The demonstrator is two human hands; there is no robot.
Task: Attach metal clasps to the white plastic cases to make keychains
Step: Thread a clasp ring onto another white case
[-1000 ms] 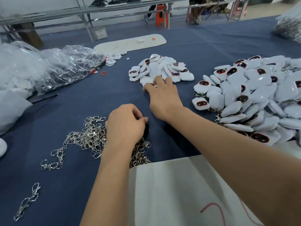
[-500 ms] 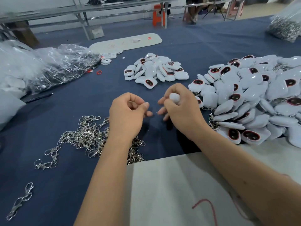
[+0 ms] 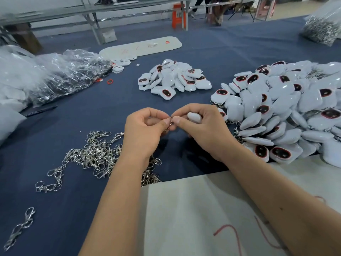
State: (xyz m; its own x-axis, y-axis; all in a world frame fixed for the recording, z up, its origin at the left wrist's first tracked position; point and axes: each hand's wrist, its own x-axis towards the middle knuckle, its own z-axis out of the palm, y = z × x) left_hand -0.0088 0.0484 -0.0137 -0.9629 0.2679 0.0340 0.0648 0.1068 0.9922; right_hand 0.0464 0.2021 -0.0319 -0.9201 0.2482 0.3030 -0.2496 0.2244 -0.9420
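Seemingly upright clasp between both thumbs, case angled right

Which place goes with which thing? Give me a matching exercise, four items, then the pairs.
Things:
1. white case
2. loose metal clasps
3. small pile of cases
4. orange stool

Places:
A. heaped on the blue cloth under the left forearm
B. on the floor beyond the table
C. tucked in the right hand
D. on the cloth, straight ahead past both hands

Pairs: 1-C, 2-A, 3-D, 4-B
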